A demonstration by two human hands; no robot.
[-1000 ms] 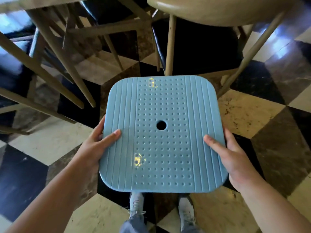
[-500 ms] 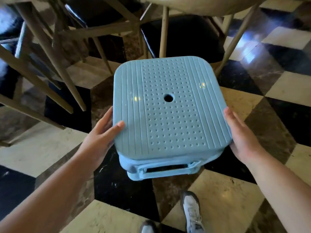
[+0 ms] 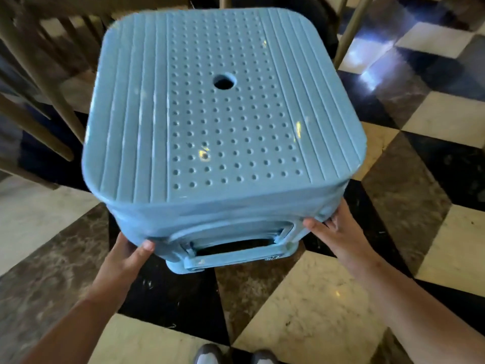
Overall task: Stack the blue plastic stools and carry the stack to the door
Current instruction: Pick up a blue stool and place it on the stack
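A blue plastic stool point(image 3: 223, 109) fills the upper middle of the head view, tilted with its dimpled seat and centre hole toward me. Under its near side, more blue plastic with a rectangular opening point(image 3: 231, 250) sticks out; I cannot tell whether it is a second stool. My left hand point(image 3: 123, 258) grips the lower left corner from below. My right hand point(image 3: 336, 232) holds the lower right corner, fingers tucked under the edge. The stool is lifted off the chequered floor. Both forearms reach in from the bottom.
Wooden chair legs point(image 3: 39, 74) crowd the upper left, and another thin leg point(image 3: 351, 27) slants at the upper right. The black, cream and brown marble floor point(image 3: 315, 298) spreads to the right. My shoes point(image 3: 210, 355) show at the bottom edge.
The stool has come up and closer to the camera, tilting its near side into view. Both hands slid from the seat's sides down to its lower corners.
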